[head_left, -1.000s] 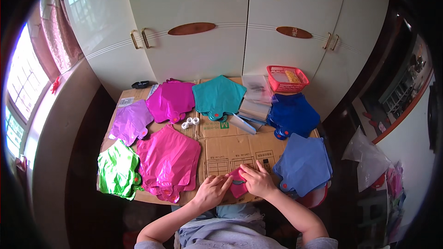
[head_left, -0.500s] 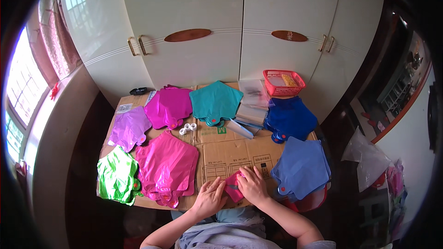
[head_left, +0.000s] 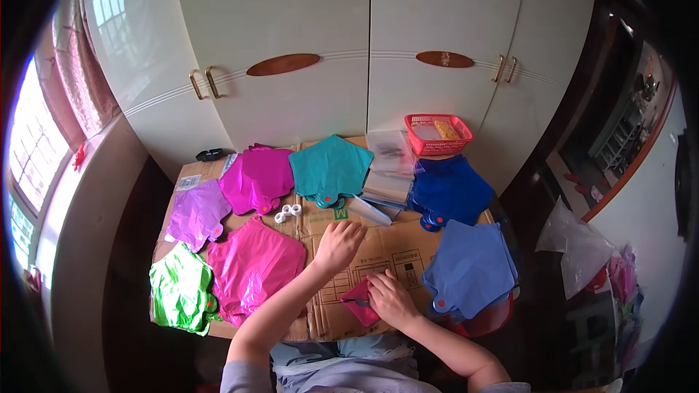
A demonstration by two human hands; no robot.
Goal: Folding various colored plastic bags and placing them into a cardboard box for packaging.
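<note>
On the cardboard in front of me lies a small folded packet of pink foil (head_left: 358,308), apparently a flat foil balloon, with a dark grey patch across it. My right hand (head_left: 392,298) presses its fingers on the packet's right side and holds it there. Raised over the middle of the cardboard, my left hand (head_left: 341,244) is apart from the packet, its fingers loosely bent and nothing visible in them. Just beyond it are a stack of clear plastic sleeves (head_left: 370,211) and three small white rings (head_left: 288,212).
Around the cardboard (head_left: 328,327) lie flat foil stacks: green (head_left: 180,287), pink (head_left: 255,269), lilac (head_left: 196,211), magenta (head_left: 256,178), teal (head_left: 331,167), dark blue (head_left: 451,185) and light blue (head_left: 470,266). A red basket (head_left: 438,147) stands at the back, before white cupboards (head_left: 291,14).
My left hand has let go of the pink foil packet and moved up and forward, toward the plastic sleeves. My right hand has stayed on the packet. The view has shifted slightly.
</note>
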